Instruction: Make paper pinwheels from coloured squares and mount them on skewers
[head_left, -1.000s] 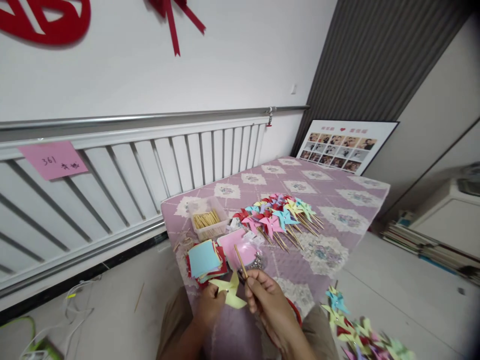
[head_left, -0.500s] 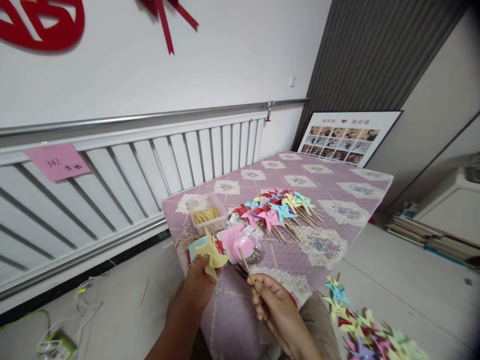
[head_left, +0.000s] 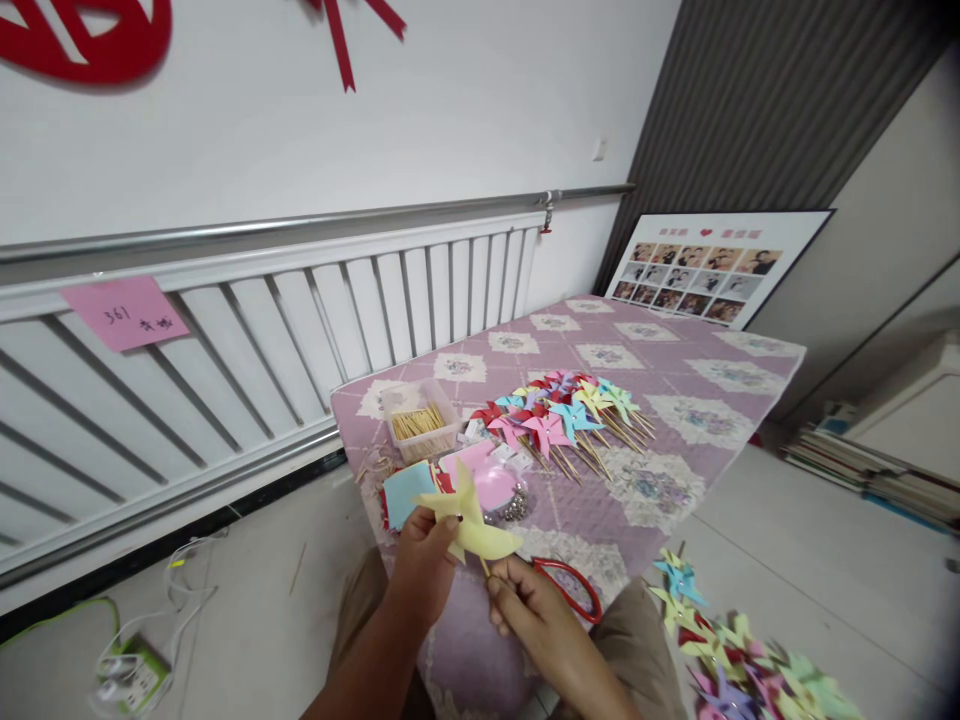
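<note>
A pale yellow paper pinwheel (head_left: 476, 528) is pinched by its centre in my left hand (head_left: 427, 560). My right hand (head_left: 532, 605) grips a thin wooden stick (head_left: 486, 567), whose upper end goes behind the pinwheel; whether it touches the paper I cannot tell. Red-handled scissors (head_left: 574, 588) lie on the table by my right hand. Just beyond the pinwheel are blue paper squares (head_left: 409, 490), pink paper (head_left: 469, 465) and a heap of small metal pins (head_left: 516, 503). A clear plastic box (head_left: 420, 420) holds many short sticks.
Finished pinwheels (head_left: 570, 410) on sticks are piled on the purple patterned tablecloth (head_left: 547, 350). More pinwheels (head_left: 742, 660) lie low at the right. A radiator (head_left: 375, 310) lines the wall; a photo board (head_left: 705, 265) leans at the table's far end. Cables (head_left: 176, 600) trail over the floor at left.
My left hand has brought the yellow pinwheel right and turned it. The stick in my right hand has come up to the pinwheel's back. The scissors' red handle has come into fuller view.
</note>
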